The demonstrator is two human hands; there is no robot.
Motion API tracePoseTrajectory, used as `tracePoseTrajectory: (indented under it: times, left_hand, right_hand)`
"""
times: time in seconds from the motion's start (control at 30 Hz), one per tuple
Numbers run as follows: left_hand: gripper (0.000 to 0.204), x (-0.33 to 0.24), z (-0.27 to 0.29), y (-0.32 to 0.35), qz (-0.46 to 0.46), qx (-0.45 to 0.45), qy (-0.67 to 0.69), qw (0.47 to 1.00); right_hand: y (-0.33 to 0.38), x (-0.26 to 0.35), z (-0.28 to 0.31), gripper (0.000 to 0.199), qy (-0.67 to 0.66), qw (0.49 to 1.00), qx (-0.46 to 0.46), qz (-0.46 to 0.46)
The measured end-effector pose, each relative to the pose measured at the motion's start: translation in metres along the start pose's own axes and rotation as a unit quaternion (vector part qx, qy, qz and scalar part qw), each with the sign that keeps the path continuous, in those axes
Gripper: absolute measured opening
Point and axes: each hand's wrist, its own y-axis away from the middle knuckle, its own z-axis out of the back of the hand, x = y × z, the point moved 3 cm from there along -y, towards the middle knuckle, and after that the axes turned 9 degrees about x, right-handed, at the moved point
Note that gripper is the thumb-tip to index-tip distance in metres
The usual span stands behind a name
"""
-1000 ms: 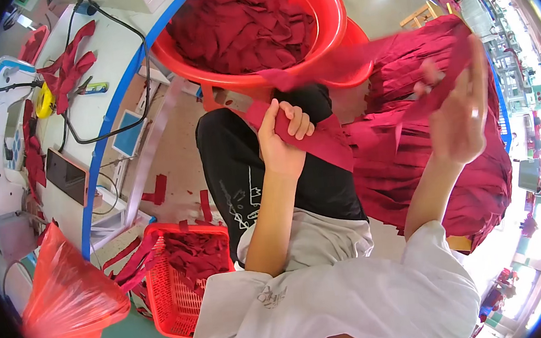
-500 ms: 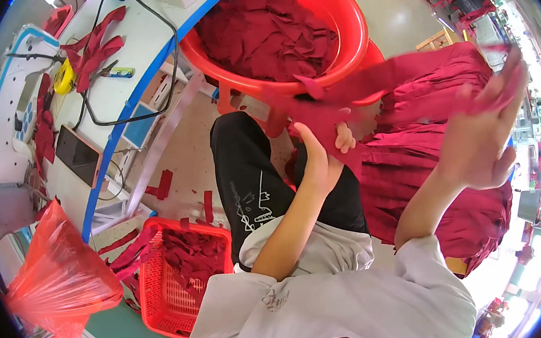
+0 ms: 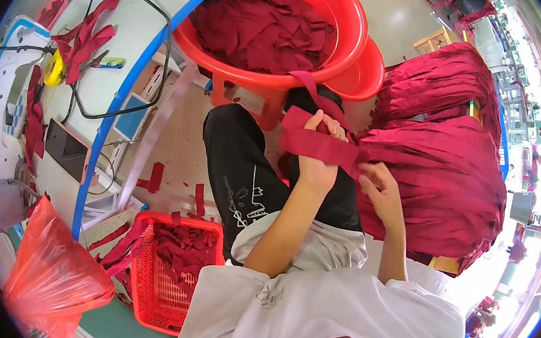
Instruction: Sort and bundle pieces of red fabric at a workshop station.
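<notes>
While a red plastic bag is bulging at eight o'clock from the middle of the view, a pale table is curving up toward eleven, carrying a dark-screened tablet at nine and cloth scraps at ten. A black cable is looping across that tabletop, crossing the way between scraps and table edge. Toward eight o'clock, a red basket is holding burgundy offcuts, with the person's black-clad left knee standing between it and the hands. At twelve, a red tub is holding heaped burgundy cloth. Just right of centre, the left hand is gripping a folded burgundy strip, fingers curled around it. Toward four, the right hand is bending its fingers beside the strip's blurred end; whether they are pinching it, I cannot tell. At three, a large burgundy bundle is spreading just beyond.
</notes>
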Motion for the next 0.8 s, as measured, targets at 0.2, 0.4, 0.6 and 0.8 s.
tracePoseTrajectory:
  times: [0.2, 0.4, 0.6, 0.8]
  left_hand:
    - [0.022, -0.002, -0.001, 0.006, -0.023, -0.083, -0.085, 0.993]
    - [0.011, -0.004, -0.002, 0.009, -0.072, -0.119, -0.106, 0.985]
    - [0.011, -0.003, 0.006, 0.005, -0.05, -0.094, -0.095, 0.99]
    - [0.029, -0.002, 0.001, 0.005, -0.012, -0.001, -0.151, 0.988]
  right_hand:
    - [-0.04, 0.091, -0.029, 0.043, 0.168, 0.953, -0.101, 0.233]
    - [-0.07, 0.101, -0.032, 0.024, 0.146, 0.968, 0.056, 0.196]
    - [-0.08, 0.125, -0.034, 0.018, -0.015, 0.957, 0.192, 0.217]
    - [-0.093, 0.154, -0.031, 0.014, -0.243, 0.949, 0.164, 0.115]
